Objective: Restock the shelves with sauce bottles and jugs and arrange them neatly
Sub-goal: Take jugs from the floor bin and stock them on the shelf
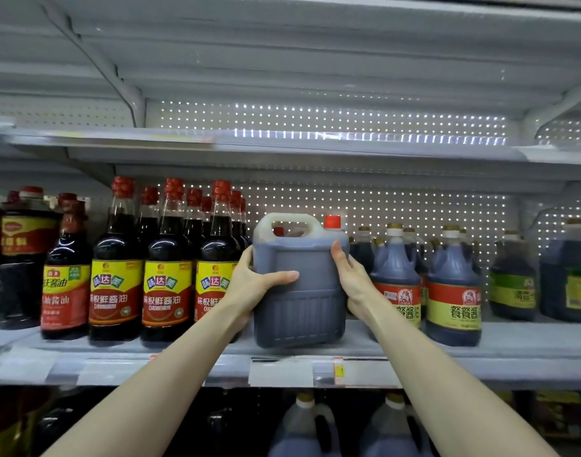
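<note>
On the middle shelf (513,338), between tall bottles (167,275) at left and smaller jugs (454,291) at right, a large jug (302,308) is clasped by the fingers of the left hand (252,282) and right hand (355,278). It seems set down, and alignment is left to be done.

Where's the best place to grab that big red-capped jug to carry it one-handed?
Probably the moulded loop handle on top of the jug, coming from above and the front: it stands upright, the handle opening faces you, and bottles crowd both sides.

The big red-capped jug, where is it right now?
In the head view the jug stands centre on the shelf, held by the left hand and right hand, tall bottles to its left, smaller jugs to its right.
</note>
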